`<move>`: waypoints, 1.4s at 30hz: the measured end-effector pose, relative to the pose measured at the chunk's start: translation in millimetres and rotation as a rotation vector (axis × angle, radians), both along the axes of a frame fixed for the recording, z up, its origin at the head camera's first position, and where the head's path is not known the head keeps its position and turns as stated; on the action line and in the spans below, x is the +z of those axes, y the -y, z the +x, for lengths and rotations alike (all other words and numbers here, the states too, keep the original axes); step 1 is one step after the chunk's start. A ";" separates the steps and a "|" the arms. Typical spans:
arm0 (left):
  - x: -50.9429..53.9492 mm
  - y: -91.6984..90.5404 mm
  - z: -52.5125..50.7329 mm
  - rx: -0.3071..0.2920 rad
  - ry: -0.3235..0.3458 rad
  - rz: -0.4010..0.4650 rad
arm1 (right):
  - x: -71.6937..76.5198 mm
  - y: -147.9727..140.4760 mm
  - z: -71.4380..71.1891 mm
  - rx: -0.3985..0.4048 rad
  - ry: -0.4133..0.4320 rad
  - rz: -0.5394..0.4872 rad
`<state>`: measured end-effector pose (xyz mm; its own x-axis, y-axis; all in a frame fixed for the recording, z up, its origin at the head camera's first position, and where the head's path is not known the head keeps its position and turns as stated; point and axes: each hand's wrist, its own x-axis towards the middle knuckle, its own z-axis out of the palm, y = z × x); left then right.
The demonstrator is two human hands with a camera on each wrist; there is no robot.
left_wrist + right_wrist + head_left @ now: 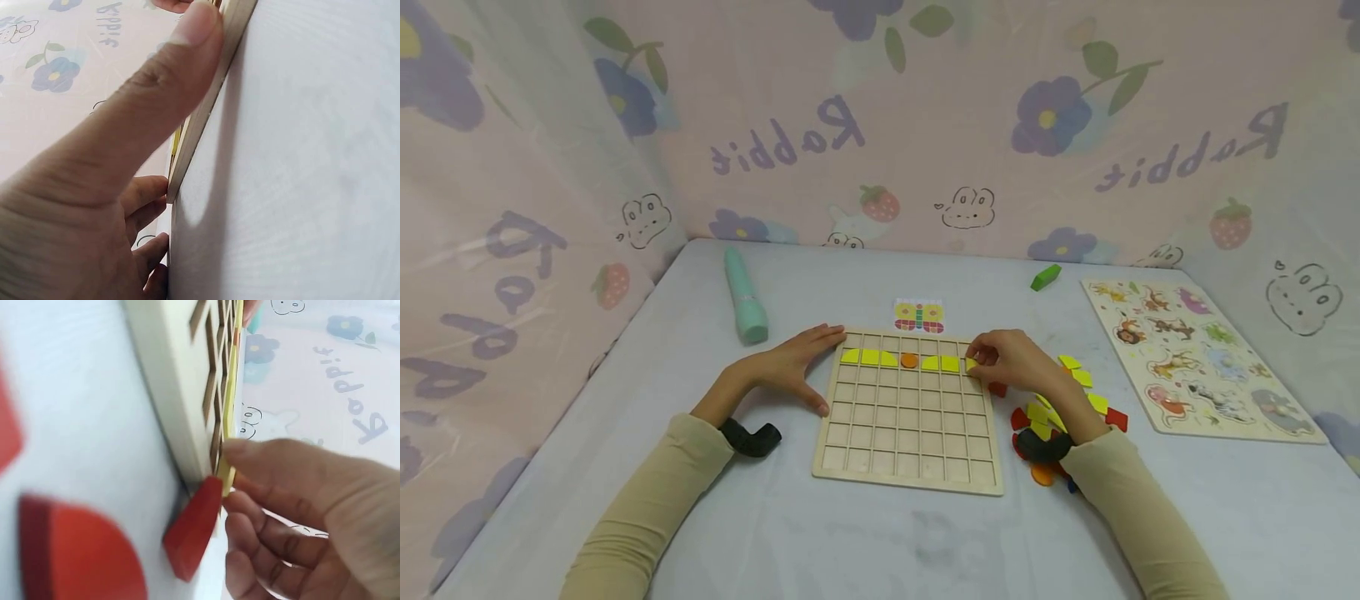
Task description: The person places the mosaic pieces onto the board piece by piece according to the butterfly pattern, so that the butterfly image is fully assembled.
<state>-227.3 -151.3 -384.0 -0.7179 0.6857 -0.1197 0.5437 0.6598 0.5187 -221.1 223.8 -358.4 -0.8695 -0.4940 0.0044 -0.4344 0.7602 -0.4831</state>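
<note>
My left grip (786,362) lies along the left side of the wooden grid board (883,439), fingers extended and spread, the thumb touching its edge. It grasps nothing; I judge that it steadies the board against sliding while I work at the right side. My right grip (1015,358) pinches a yellow piece (972,364) between thumb and fingertips at the right end of the second row from the far edge. The piece is thin, so a fingertip pinch probably suits it best; its outline is too covered for me to tell. In that same row sit yellow quarter-circles (929,363), yellow squares (949,364) and an orange disc (909,360), with ribs between the cells that seem meant to keep them apart.

Just beyond the far edge lies a butterfly card (919,316), likely there so I can glance from it to the board. Loose coloured pieces (1037,414) lie on the counter (760,533) to the right, presumably for easy reach. Farther right, the animal puzzle board (1206,367) stays clear of my work.
</note>
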 end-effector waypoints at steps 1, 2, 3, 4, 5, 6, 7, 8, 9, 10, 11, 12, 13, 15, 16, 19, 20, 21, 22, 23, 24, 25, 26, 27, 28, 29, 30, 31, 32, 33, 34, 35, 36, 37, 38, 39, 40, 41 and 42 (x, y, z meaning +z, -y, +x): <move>0.0 -0.2 0.1 0.001 0.002 0.000 | -0.6 0.9 -1.1 -0.007 0.005 0.000; 0.0 -0.4 0.1 0.000 0.002 -0.001 | -1.1 1.6 -1.8 -0.014 0.013 -0.006; 0.1 -0.6 0.2 0.000 0.002 -0.001 | -1.6 1.9 -2.4 -0.023 0.020 -0.009; 0.1 -0.7 0.2 0.000 0.002 -0.003 | -1.9 2.0 -2.8 -0.031 0.028 -0.014; 0.3 -0.9 0.2 0.001 0.004 -0.003 | -2.2 2.0 -3.1 -0.039 0.033 -0.020; 0.6 -0.9 0.5 0.002 0.005 -0.003 | -2.4 2.0 -3.2 -0.044 0.036 -0.024; 0.6 -0.9 0.6 0.002 0.004 -0.003 | -2.5 1.7 -3.4 -0.044 0.037 -0.029; 0.7 -0.9 0.5 0.003 0.003 -0.004 | -2.7 1.4 -3.5 -0.044 0.039 -0.034; 0.8 -0.9 0.5 0.004 0.003 -0.005 | -3.0 1.2 -3.7 -0.045 0.040 -0.038; 0.7 -0.8 0.5 0.005 0.002 -0.005 | -3.3 1.0 -3.9 -0.039 0.040 -0.042; 0.6 -0.7 0.4 0.005 0.001 -0.007 | -3.3 0.8 -4.0 -0.032 0.039 -0.044; 0.5 -0.6 0.3 0.005 0.001 -0.007 | -3.3 0.8 -4.2 -0.024 0.038 -0.046; 0.1 -0.7 0.0 0.006 0.001 -0.007 | -3.5 0.7 -4.3 -0.017 0.040 -0.052; -0.3 -0.6 -0.3 0.006 0.001 -0.009 | -3.4 1.2 -4.3 -0.008 0.042 -0.058; -0.1 -0.5 0.0 0.006 0.001 -0.007 | -3.2 1.2 -4.3 -0.001 0.044 -0.060; 0.7 -0.4 0.6 0.004 0.003 -0.004 | -2.8 1.6 -4.0 0.001 0.052 -0.068; 0.9 -0.4 0.7 0.004 0.004 -0.004 | -2.6 1.7 -3.7 0.001 0.055 -0.067; 1.2 -0.3 0.9 0.003 0.003 -0.003 | -2.3 1.4 -3.4 0.000 0.055 -0.065; 1.5 -0.2 1.0 0.003 0.004 -0.003 | -1.9 0.9 -3.0 -0.003 0.050 -0.061; 1.4 -0.1 0.8 0.002 0.004 -0.004 | -1.5 -0.6 -2.8 -0.003 0.041 -0.060; 1.2 -0.1 0.6 0.003 0.004 -0.005 | -1.2 -3.0 -2.7 -0.007 0.029 -0.057; 1.1 -0.1 0.5 0.004 0.005 -0.004 | -0.6 -6.3 -2.6 -0.013 0.013 -0.053; 0.9 -0.2 0.5 0.005 0.006 -0.005 | 0.1 -10.7 -2.5 -0.021 -0.007 -0.046; 0.7 -0.3 0.4 0.007 0.007 -0.004 | 0.8 -16.1 -2.2 -0.037 -0.024 -0.039; 0.4 -0.5 0.3 0.008 0.009 -0.005 | 1.5 -22.8 -2.3 -0.055 -0.041 -0.032; 0.1 -0.7 0.2 0.009 0.009 -0.006 | 2.1 -30.4 -2.2 -0.077 -0.052 -0.026; 0.0 -0.9 0.2 0.009 0.011 -0.006 | 2.8 -38.5 -1.8 -0.105 -0.060 -0.015; -0.1 -1.0 0.2 0.008 0.012 -0.005 | 3.7 -46.6 -1.0 -0.134 -0.064 -0.005; -0.1 -1.0 0.2 0.007 0.012 -0.005 | 4.3 -55.1 -0.2 -0.164 -0.068 0.007; 0.0 -0.9 0.2 0.006 0.012 -0.005 | 4.8 -63.6 0.6 -0.196 -0.069 0.018; 0.2 -0.8 0.4 0.005 0.012 -0.006 | 5.5 -72.0 1.8 -0.231 -0.071 0.036; 0.4 -0.7 0.4 0.005 0.012 -0.006 | 6.1 -79.6 3.3 -0.269 -0.070 0.058; 0.5 -0.6 0.5 0.005 0.011 -0.007 | 6.8 -86.4 4.6 -0.303 -0.063 0.081; 0.7 -0.5 0.4 0.006 0.010 -0.010 | 7.3 -92.2 5.8 -0.334 -0.044 0.100; 0.7 -0.5 0.4 0.007 0.010 -0.011 | 7.5 -97.3 6.6 -0.361 -0.023 0.120; 0.8 -0.5 0.4 0.007 0.009 -0.012 | 7.7 -101.3 7.4 -0.386 0.006 0.136; 0.8 -0.4 0.4 0.008 0.011 -0.011 | 7.7 -104.3 7.9 -0.405 0.033 0.151; 0.6 -0.5 0.2 0.007 0.012 -0.012 | 7.4 -106.4 7.9 -0.413 0.061 0.158; 0.4 -0.6 0.2 0.008 0.012 -0.011 | 7.0 -107.8 7.6 -0.419 0.086 0.162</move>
<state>-227.1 -150.7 -383.6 -0.7216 0.6788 -0.1363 0.5323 0.6697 0.5178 -213.6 331.6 -351.4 -0.9882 -0.0882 -0.1254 -0.0369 0.9307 -0.3640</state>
